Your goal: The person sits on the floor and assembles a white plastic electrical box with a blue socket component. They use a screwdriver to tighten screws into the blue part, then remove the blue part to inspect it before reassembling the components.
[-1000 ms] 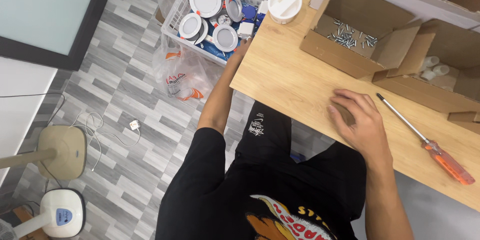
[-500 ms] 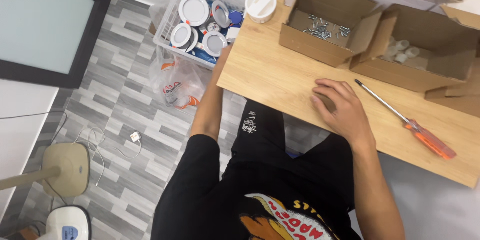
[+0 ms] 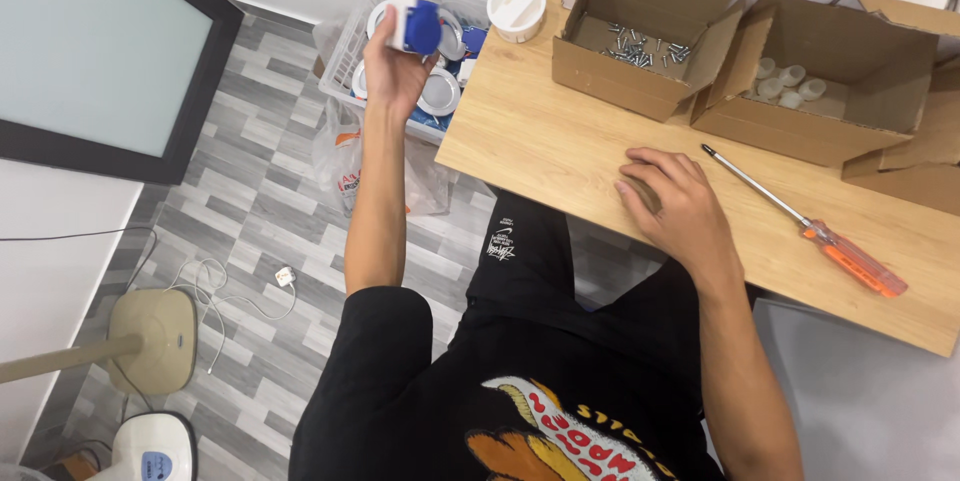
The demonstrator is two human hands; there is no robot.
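Left hand (image 3: 392, 66) fingers wrap a blue-and-white plastic socket fitting (image 3: 413, 25) above the white wire basket (image 3: 352, 31); right hand (image 3: 677, 205) rests flat.

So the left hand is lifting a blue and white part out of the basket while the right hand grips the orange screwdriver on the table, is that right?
Not quite. The head view shows the right hand resting flat on the wooden table, apart from the orange screwdriver, which lies untouched beside it. The rest holds: the left hand holds a blue and white part above the basket.
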